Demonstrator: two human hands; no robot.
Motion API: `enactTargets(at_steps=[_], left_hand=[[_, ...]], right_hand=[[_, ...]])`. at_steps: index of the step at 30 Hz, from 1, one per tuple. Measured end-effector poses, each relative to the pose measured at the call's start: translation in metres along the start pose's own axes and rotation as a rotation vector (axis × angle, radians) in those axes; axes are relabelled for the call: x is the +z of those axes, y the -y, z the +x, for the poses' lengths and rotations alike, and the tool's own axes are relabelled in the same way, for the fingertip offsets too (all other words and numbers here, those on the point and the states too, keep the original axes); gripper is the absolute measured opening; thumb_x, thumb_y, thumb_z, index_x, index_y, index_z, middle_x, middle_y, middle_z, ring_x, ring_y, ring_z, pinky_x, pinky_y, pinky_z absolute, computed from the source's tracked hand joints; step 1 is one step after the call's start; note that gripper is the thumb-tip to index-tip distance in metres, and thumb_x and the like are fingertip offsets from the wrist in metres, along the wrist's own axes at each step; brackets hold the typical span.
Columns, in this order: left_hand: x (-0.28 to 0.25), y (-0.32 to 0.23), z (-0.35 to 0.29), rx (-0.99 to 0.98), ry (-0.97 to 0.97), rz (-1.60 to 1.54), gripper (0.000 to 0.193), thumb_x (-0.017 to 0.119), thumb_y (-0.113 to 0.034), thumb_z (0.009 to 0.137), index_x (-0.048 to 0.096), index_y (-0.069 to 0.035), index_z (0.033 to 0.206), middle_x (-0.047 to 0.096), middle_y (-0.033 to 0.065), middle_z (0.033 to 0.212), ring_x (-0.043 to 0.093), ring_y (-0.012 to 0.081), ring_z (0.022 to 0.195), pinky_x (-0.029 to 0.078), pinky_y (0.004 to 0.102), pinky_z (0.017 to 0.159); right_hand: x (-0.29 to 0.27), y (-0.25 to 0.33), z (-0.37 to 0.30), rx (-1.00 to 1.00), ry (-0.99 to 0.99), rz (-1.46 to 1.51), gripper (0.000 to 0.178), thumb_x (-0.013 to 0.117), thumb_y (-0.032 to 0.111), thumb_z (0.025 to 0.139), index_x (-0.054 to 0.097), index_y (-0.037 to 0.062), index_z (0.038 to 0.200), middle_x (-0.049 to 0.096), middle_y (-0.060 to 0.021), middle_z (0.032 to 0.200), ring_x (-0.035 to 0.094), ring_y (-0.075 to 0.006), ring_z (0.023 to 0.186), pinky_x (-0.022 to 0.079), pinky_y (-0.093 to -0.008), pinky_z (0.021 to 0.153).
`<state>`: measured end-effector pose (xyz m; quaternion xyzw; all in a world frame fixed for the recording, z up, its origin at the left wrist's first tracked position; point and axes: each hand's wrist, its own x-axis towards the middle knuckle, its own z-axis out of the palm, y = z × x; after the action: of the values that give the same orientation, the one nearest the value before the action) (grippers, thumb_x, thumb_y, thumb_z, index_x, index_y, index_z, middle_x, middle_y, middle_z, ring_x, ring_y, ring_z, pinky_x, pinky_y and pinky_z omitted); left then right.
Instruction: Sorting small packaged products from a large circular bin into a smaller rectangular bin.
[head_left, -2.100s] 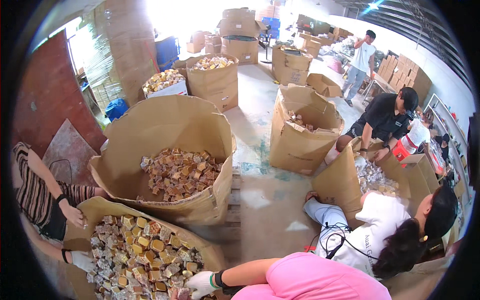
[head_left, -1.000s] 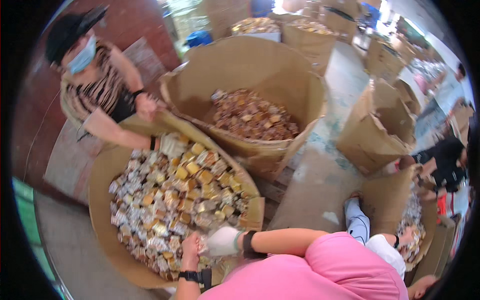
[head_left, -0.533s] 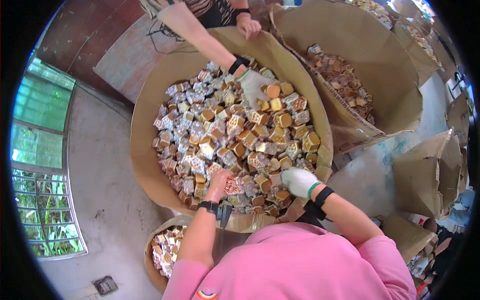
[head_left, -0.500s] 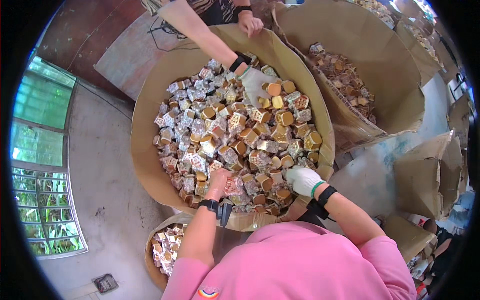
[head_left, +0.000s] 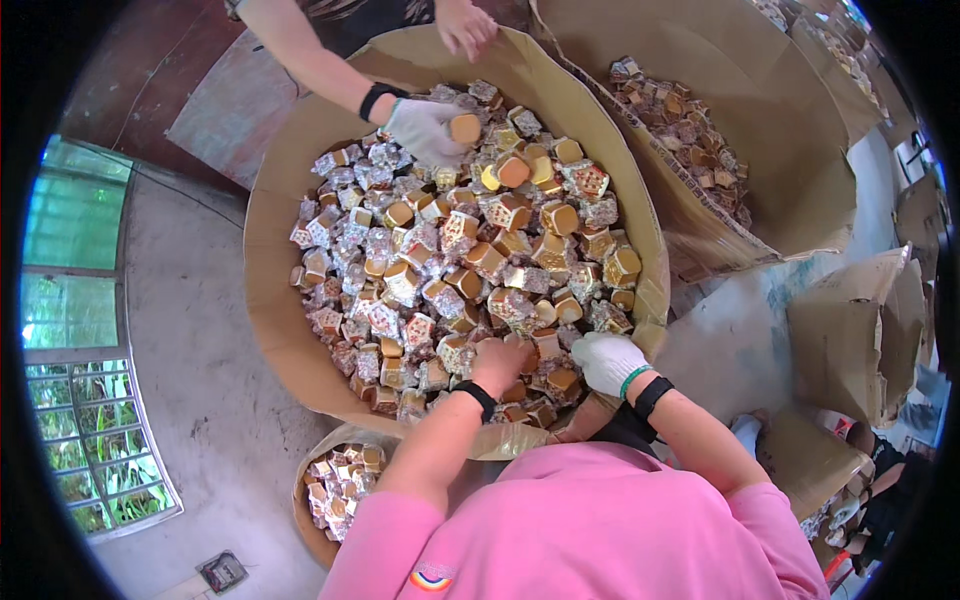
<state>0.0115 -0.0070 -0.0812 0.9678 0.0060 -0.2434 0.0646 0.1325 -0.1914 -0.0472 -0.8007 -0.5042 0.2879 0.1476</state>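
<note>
A large cardboard bin (head_left: 270, 330) holds a heap of small house-shaped boxes (head_left: 461, 230) with tan ends, many of them in clear wrap. My bare left hand (head_left: 503, 362) reaches over the near rim, fingers curled down among the boxes; what they hold is hidden. Close to its right, my right hand (head_left: 608, 362) in a white glove rests at the near right part of the heap. Its fingers bend downward, and what is under them cannot be seen. Both wrists wear black bands.
Across the bin, another person's gloved hand (head_left: 425, 130) holds a tan-ended box (head_left: 465, 128); their bare hand (head_left: 466, 27) is at the far rim. A second bin (head_left: 790, 130) stands at right, a smaller one (head_left: 312, 535) at lower left. Open cartons (head_left: 840, 340) stand farther right.
My left hand has moved right, off a red-and-white wrapped box, toward my right hand. My right hand stays about where it was. The other person's gloved hand has moved left with a box.
</note>
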Motion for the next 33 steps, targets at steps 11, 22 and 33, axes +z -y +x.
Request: enactTargets(at_steps=[11, 22, 33], left_hand=[[0.003, -0.006, 0.017, 0.057, 0.135, 0.163, 0.022, 0.057, -0.012, 0.075, 0.052, -0.012, 0.096, 0.060, 0.0067, 0.092, 0.064, 0.0259, 0.074, 0.048, 0.0380, 0.055], [-0.045, 0.019, -0.014, -0.406, -0.103, -0.373, 0.031, 0.060, -0.020, 0.074, 0.050, -0.005, 0.099, 0.063, 0.0161, 0.087, 0.063, 0.0290, 0.081, 0.050, 0.0372, 0.066], [-0.062, 0.026, -0.060, -0.309, -0.178, -2.117, 0.052, 0.056, -0.005, 0.076, 0.038, -0.002, 0.126, 0.057, 0.0080, 0.102, 0.059, 0.0132, 0.077, 0.051, 0.0259, 0.066]], right_hand=[[-0.001, 0.002, -0.002, 0.026, -0.014, 0.006, 0.014, 0.052, 0.011, 0.070, 0.060, 0.0046, 0.080, 0.060, -0.0171, 0.082, 0.059, -0.0355, 0.076, 0.048, -0.0434, 0.065], [-0.004, 0.002, -0.003, 0.036, 0.008, 0.025, 0.015, 0.051, 0.009, 0.071, 0.060, 0.0027, 0.081, 0.060, -0.0195, 0.088, 0.059, -0.0361, 0.080, 0.048, -0.0432, 0.068], [-0.035, 0.015, 0.011, 0.354, -0.081, 1.172, 0.026, 0.056, 0.026, 0.077, 0.059, 0.0016, 0.085, 0.059, -0.0063, 0.073, 0.054, -0.0130, 0.070, 0.044, -0.0289, 0.063]])
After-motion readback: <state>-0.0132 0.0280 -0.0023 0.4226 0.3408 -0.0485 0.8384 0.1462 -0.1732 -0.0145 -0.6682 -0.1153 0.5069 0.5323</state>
